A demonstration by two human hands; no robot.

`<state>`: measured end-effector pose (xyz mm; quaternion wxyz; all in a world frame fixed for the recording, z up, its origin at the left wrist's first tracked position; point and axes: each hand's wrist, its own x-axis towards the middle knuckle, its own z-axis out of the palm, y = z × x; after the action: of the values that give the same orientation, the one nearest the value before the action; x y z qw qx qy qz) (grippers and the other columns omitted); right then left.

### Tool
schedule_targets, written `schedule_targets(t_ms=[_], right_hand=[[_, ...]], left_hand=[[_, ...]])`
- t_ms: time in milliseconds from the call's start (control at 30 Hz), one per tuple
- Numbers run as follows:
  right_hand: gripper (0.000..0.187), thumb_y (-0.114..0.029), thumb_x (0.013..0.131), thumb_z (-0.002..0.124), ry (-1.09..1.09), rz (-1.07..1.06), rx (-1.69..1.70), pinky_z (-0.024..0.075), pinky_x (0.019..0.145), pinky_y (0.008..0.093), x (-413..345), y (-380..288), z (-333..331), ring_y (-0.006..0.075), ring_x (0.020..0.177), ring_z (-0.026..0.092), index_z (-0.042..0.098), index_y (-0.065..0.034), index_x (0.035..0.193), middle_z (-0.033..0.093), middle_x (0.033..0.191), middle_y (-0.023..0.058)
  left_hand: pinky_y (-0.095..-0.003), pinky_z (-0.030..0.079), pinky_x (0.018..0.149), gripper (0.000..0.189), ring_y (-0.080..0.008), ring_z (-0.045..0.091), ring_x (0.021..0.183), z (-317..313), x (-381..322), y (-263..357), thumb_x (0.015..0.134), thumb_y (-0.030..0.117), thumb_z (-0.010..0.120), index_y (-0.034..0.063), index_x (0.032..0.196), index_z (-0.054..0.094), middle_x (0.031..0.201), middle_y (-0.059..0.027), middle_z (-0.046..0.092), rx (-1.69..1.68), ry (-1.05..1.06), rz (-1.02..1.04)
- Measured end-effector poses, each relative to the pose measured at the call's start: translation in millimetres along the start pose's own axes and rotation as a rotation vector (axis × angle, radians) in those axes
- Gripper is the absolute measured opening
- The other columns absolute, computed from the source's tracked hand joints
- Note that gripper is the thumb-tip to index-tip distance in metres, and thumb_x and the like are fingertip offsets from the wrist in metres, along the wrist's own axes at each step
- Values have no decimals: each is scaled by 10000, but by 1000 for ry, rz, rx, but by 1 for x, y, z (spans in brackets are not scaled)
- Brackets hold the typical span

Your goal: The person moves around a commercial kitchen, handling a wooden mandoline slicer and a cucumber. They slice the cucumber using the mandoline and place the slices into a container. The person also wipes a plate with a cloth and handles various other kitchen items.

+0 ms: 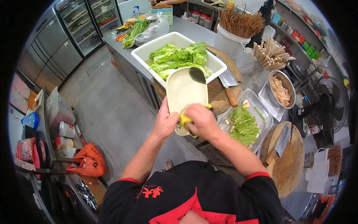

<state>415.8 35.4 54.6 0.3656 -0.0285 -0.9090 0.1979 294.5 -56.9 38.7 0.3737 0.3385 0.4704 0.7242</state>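
My left hand (165, 120) grips the left edge of a cream rounded-rectangular dish (186, 89), tilted up in front of me. A dark oval patch marks the dish's far corner, and small dark marks show near its close end. Over that close end, my right hand (202, 119) is closed around a blurred yellow and dark item (185, 119); its exact kind is hard to make out. Just beyond the dish stands a white plastic tub (179, 36) of leafy green lettuce (179, 57). The dish overlaps the tub's near rim from my view.
A cleaver (228, 78) lies on a round wooden chopping block (218, 98); another cleaver (282, 140) rests on a second block (291, 173). Cut greens (243, 126) fill a clear tray. A bucket of brown skewers (233, 36) and a steel bowl of meat (281, 91) stand farther right.
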Motion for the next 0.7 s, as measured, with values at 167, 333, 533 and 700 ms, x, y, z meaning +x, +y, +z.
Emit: schedule_targets(t_ms=[167,333,533,700], right_hand=[[212,-20,594,664,191,11,-170,479,652,336,33,31,-8,288,743,569,553,-26,774,559,788,107],[245,-101,634,674,78,204,-78,462,721,372,34,40,-6,296,824,555,569,-50,849,565,833,107],[395,-105,689,655,-14,636,119,439,853,302,20,52,-1,229,947,586,536,-12,1054,611,974,118],[379,-78,717,617,99,794,590,457,792,290,1,29,14,185,880,578,513,14,1069,593,959,105]], left_hand=[[-268,382,914,649,-144,473,1078,2,-27,-1,705,-65,370,11,1343,282,1191,-81,475,-34,-150,-227],[-261,382,911,625,-152,480,1074,0,-40,-4,705,-64,359,-7,1326,312,1189,-97,489,101,-126,-245],[-257,399,884,547,-146,517,1022,7,-47,13,741,-53,357,-25,1288,366,1131,-103,537,208,38,-51],[-256,415,852,472,-143,547,998,3,-49,8,780,-22,399,-68,1250,385,1086,-153,570,440,181,221]])
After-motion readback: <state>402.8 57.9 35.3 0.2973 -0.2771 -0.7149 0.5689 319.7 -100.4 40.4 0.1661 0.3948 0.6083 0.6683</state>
